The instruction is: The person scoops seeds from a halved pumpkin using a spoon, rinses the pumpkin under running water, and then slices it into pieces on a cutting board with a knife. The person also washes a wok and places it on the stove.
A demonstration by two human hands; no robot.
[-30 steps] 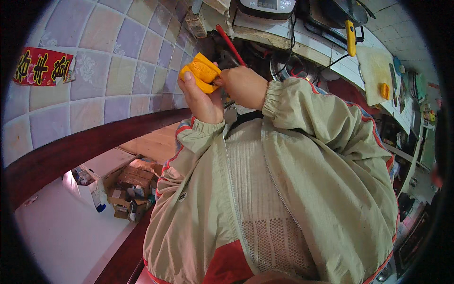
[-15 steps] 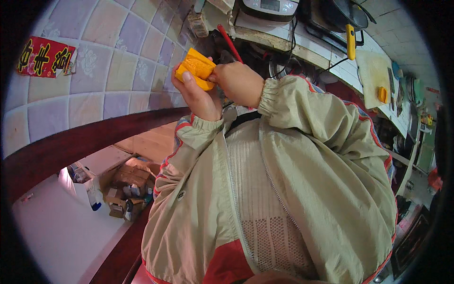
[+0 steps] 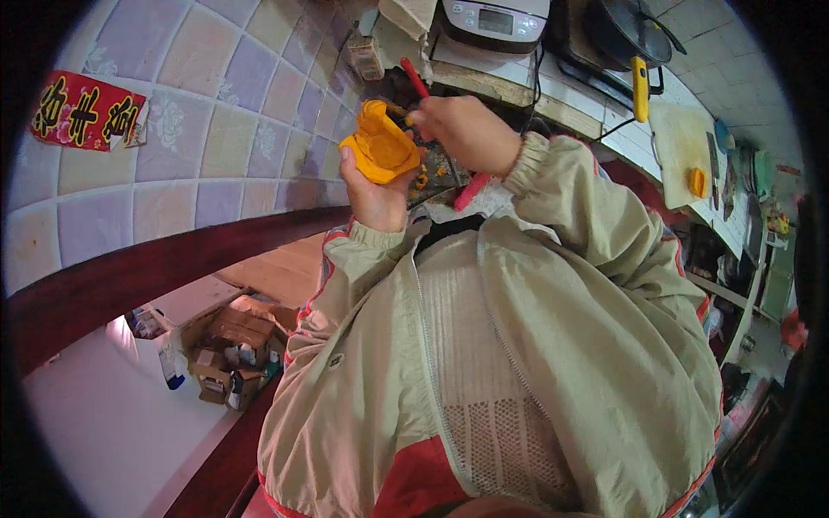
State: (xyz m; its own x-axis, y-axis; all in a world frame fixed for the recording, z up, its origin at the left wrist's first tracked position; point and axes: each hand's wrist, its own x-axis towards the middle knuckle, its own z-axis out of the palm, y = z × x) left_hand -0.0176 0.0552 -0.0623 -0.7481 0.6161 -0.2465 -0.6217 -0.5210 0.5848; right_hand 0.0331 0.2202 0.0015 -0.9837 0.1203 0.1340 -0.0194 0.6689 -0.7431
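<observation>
Tiled wall (image 3: 177, 142), countertop appliance (image 3: 496, 21), dark pan (image 3: 611, 36)

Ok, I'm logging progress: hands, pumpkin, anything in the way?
Left hand holding hollow pumpkin piece. Right hand beside it, grip unclear. Orange scraps below; nothing visibly blocking hands.

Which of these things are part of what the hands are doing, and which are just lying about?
Part of the work:
Hollow orange piece, held in the left hand
Right hand, close to the piece; its grip is unclear
Orange scraps near the piece

Seemingly just lying about:
Dark pan with a yellow handle
Appliance with a display
Cardboard box at lower left
</observation>
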